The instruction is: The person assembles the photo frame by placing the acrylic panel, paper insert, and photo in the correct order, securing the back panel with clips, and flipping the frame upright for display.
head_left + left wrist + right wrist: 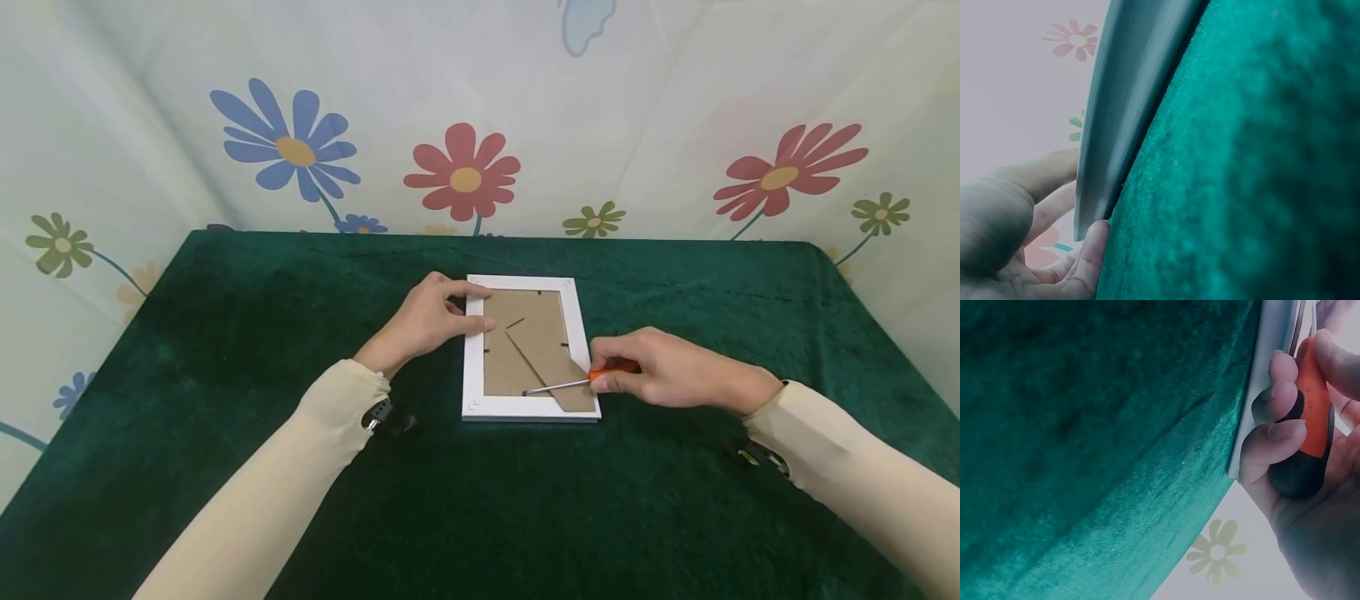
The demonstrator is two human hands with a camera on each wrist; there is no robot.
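Note:
A white picture frame (473, 379) lies face down on the green cloth, its brown backing board (506, 371) and slanting stand leg (564, 379) showing. Small dark tabs sit along the inner edges of the frame. My left hand (420, 318) holds the frame's left side, thumb and forefinger over its rim; in the left wrist view a fingertip (1094, 240) rests low beside its edge. My right hand (663, 367) grips a screwdriver (1315, 409) by its orange and black handle. The metal shaft crosses the stand leg, and its tip is at the tab by the backing's bottom edge.
Green velvet cloth (420, 508) covers the table. Behind it hangs a pale curtain (525, 100) printed with flowers. Dark straps (378, 412) circle both wrists below cream sleeves (300, 467).

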